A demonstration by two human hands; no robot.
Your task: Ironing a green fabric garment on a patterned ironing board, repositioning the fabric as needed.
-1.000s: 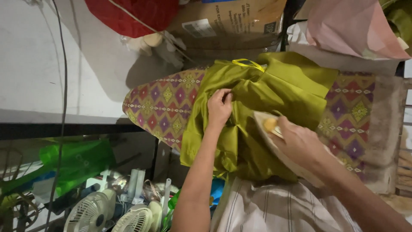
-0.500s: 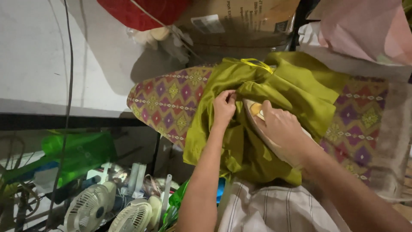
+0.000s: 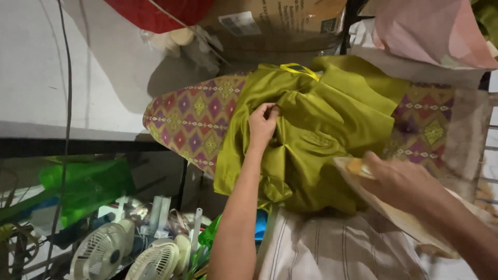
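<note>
Setting: cluttered corner with a pale wall, a cardboard box and a red bundle above, and two small white fans on the floor below the board.
Surface: ironing board with a diamond-patterned cover in purple, red and yellow; its narrow nose lies beyond the left fingertips, towards the wall.
Garment: olive-green shiny garment draped over the board's middle, with a yellow loop at its far edge; part hangs off the near side, so only one section lies flat for pressing.
Left hand: left hand rests on the cloth, fingers curled narrow and pinching a fold, seemingly to keep that spot taut.
Right hand: right hand wraps closed over the handle of an iron, whose pale body and orange-yellow part show just past the knuckles; it sits at the garment's near right edge, apart from the left fingers.
Nearby: pink cloth piled beyond the right fingers; striped clothing at the bottom, closest to the wearer.
</note>
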